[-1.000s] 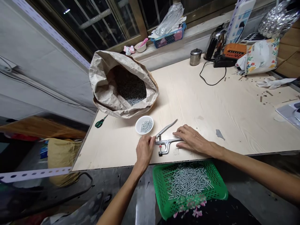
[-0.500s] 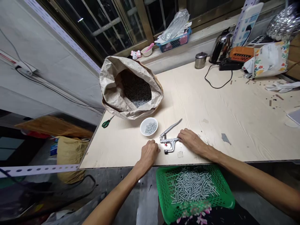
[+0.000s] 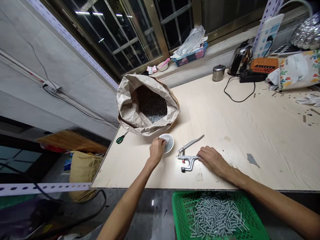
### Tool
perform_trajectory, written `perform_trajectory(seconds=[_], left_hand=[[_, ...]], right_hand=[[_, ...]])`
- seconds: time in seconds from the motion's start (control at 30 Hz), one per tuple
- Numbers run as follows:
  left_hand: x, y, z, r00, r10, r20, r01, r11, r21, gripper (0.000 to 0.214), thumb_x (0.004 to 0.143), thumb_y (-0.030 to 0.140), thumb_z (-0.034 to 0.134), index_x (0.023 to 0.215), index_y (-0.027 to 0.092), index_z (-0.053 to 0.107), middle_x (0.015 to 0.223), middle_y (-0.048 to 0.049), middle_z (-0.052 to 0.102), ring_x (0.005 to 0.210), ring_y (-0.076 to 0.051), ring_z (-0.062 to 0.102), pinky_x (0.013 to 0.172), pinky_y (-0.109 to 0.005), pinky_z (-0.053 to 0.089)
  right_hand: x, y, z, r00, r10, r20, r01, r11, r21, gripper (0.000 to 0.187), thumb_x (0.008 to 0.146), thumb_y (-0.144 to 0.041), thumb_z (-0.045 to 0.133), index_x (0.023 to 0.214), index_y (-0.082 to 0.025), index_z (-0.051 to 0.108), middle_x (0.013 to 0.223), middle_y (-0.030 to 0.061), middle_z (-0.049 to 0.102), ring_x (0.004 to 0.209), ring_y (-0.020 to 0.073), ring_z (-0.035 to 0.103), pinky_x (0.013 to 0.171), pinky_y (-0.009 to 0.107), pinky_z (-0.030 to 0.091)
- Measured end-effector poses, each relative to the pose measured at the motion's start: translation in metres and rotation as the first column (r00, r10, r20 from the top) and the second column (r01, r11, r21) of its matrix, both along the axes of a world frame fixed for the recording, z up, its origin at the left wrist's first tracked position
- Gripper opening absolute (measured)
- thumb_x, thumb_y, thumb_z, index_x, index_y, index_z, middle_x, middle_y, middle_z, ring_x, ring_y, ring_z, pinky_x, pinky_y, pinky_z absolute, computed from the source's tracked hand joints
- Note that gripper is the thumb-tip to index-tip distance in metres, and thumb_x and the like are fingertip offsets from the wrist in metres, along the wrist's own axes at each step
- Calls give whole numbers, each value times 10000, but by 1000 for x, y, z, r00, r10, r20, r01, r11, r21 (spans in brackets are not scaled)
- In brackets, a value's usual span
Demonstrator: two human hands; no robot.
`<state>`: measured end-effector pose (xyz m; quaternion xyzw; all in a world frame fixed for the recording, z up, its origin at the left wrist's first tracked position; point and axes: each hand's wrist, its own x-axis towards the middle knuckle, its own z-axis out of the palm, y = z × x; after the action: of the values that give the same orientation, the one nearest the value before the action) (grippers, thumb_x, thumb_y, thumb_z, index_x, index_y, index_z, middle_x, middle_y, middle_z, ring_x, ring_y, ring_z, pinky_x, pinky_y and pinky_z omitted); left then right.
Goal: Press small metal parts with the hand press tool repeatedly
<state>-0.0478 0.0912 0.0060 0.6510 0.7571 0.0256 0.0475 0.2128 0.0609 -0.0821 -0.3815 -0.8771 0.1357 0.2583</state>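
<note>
My left hand [image 3: 157, 150] reaches over the small white bowl [image 3: 170, 140] of little metal pieces, fingers curled down into it; what they pinch is hidden. My right hand [image 3: 212, 159] lies flat on the lower handle of the silver hand press pliers [image 3: 188, 157], which lie on the pale wooden table [image 3: 225, 116] with the upper handle raised. A green basket [image 3: 182, 206] filled with several small metal tubes sits below the table's front edge, between my arms.
An open paper sack [image 3: 130, 106] of small metal parts stands behind the bowl. Green-handled scissors [image 3: 121, 138] lie to its left. A metal tin [image 3: 218, 72], kettle [image 3: 241, 58], black cable [image 3: 237, 96] and orange device [image 3: 265, 65] stand at the back.
My left hand has moved from beside the pliers' head up to the white bowl. My right hand stays on the pliers' handle. The camera view has tilted upward.
</note>
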Motion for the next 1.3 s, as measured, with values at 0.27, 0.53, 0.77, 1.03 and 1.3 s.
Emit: perform_trajectory(seconds=[0.27,0.53,0.77,1.03,1.3], left_hand=[[7,9,-21,988,-113,-110,108,993,-50,243,917,187,442,929,146,681,1007,-115,663,916,-215,606,742,-286,428],[5,-7,-5,957,-82,278,28,981,193,204,865,216,486,884,134,672,885,-96,677,801,-198,627,736,-297,466],[25,-81,-13,570,231,789,-164,972,-166,343,715,393,624,902,115,702,588,11,608,501,-125,558,535,-244,444],[39,-100,-33,370,278,887,-245,950,-195,371,628,462,722,747,112,690,669,-38,668,609,-131,578,609,-248,467],[46,-100,-45,425,306,852,-280,939,-198,361,624,460,712,748,121,699,693,-35,676,611,-123,561,584,-231,442]], right_hand=[[-2,0,1,1000,-12,-3,13,999,48,173,936,-176,435,826,-193,567,823,43,586,746,179,498,670,311,344],[-4,1,0,1000,-11,12,10,997,71,164,926,-138,457,804,-188,555,803,30,583,747,170,489,668,300,319],[-2,-6,8,994,-7,110,-29,945,325,232,949,-117,425,766,-184,551,729,16,559,726,165,437,699,325,278],[-1,-15,19,994,-7,112,-43,901,432,303,964,-90,369,792,-202,593,679,1,564,681,156,412,736,346,274],[-1,-16,20,995,18,94,-52,927,373,312,964,-94,366,791,-203,602,672,1,559,692,152,431,755,360,269]])
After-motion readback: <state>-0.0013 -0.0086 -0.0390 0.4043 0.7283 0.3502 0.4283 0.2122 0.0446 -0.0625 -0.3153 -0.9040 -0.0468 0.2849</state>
